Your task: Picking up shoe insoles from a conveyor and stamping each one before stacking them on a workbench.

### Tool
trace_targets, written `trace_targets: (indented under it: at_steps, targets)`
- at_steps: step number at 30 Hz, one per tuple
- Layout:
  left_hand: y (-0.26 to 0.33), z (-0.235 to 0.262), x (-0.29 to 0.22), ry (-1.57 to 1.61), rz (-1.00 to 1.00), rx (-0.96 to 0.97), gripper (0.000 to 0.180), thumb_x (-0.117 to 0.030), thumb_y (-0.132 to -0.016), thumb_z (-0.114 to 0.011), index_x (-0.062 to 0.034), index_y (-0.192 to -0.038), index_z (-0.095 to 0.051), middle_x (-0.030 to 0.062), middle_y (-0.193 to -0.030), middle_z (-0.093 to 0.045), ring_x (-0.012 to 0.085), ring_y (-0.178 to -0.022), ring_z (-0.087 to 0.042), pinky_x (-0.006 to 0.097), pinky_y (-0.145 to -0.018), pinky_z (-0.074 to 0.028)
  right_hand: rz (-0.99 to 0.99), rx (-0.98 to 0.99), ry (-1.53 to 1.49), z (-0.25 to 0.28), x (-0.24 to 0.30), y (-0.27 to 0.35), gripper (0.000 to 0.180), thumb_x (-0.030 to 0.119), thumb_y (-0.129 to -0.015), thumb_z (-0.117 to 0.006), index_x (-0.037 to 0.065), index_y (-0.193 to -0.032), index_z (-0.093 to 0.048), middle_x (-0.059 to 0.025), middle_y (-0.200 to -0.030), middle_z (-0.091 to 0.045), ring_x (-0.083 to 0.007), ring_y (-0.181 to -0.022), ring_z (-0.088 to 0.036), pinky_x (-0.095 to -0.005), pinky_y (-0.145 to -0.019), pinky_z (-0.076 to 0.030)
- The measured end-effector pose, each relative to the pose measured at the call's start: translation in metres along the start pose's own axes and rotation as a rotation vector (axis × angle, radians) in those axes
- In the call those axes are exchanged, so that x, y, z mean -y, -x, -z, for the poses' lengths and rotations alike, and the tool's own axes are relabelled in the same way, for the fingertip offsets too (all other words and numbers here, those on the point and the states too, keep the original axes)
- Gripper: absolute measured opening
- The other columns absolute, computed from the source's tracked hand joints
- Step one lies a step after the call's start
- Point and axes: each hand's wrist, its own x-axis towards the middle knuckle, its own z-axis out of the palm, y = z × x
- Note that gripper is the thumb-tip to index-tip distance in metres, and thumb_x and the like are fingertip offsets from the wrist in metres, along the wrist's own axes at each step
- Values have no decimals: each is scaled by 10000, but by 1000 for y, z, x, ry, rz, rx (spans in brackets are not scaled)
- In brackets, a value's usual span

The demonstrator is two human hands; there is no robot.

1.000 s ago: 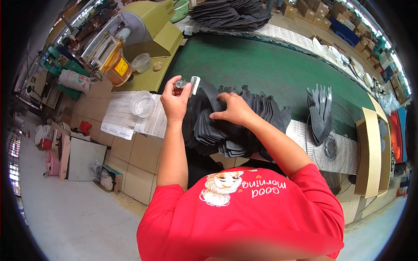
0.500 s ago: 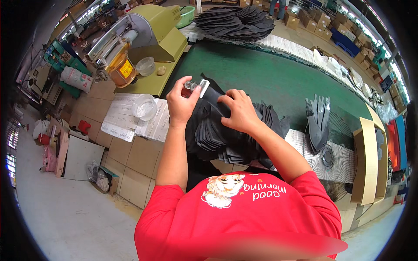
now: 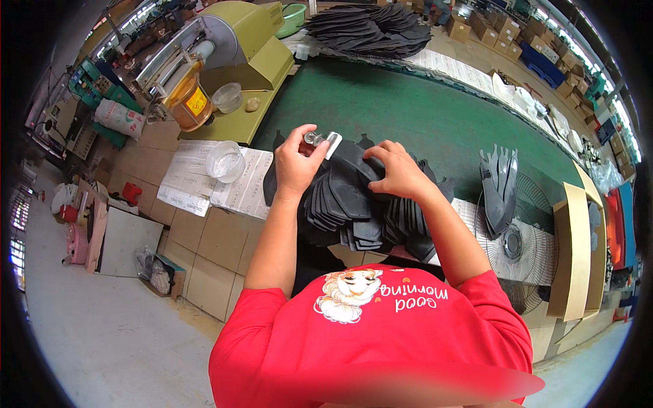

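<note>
Head view: hands [image 3: 299, 163] on dark pieces [image 3: 354, 204].

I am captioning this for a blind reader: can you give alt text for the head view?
A person in a red shirt fans out a stack of dark flat cut pieces on a green table, the right hand pressing on the stack while the left hand holds a small white-and-clear object above it. A clear plastic cup stands to the left.
</note>
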Motion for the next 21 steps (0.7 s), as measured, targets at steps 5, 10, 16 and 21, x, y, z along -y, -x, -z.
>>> trace_targets:
  at_steps: [5, 10, 16, 21]
  targets:
    - [7, -18, -7, -72, -70, 88, 344, -136, -751, -776, -49, -1057, -647, 92, -763, -680, 162, -614, -657, 294, -593, -525, 171, -243, 133, -2, 12, 7, 523, 185, -594, -750, 89, -1090, -617, -125, -1152, -538, -328, -1125, -482, -419, -968, -402]
    - [-12, -11, 23, -151, 9, -53, 347, -182, -763, -778, -51, -1060, -655, 119, -763, -699, 194, -642, -692, 322, -629, -545, 237, -292, 109, 4, 9, 22, 493, 177, -590, -743, 86, -1057, -611, -124, -1167, -533, -327, -1141, -476, -421, -974, -399]
    - [-15, -4, 9, 44, 40, -228, 357, -157, -763, -787, -47, -1076, -655, 58, -747, -681, 108, -628, -633, 263, -605, -516, 256, -311, 176, 14, 4, 35, 485, 165, -588, -742, 82, -1044, -601, -128, -1188, -531, -329, -1152, -477, -427, -994, -387]
    - [8, -31, -27, -20, -153, 151, 331, -152, -760, -771, -54, -1053, -653, 85, -784, -680, 155, -634, -652, 300, -602, -523, 285, -324, 205, 12, 4, 39, 474, 168, -584, -736, 97, -1035, -606, -120, -1190, -535, -322, -1147, -479, -435, -994, -386]
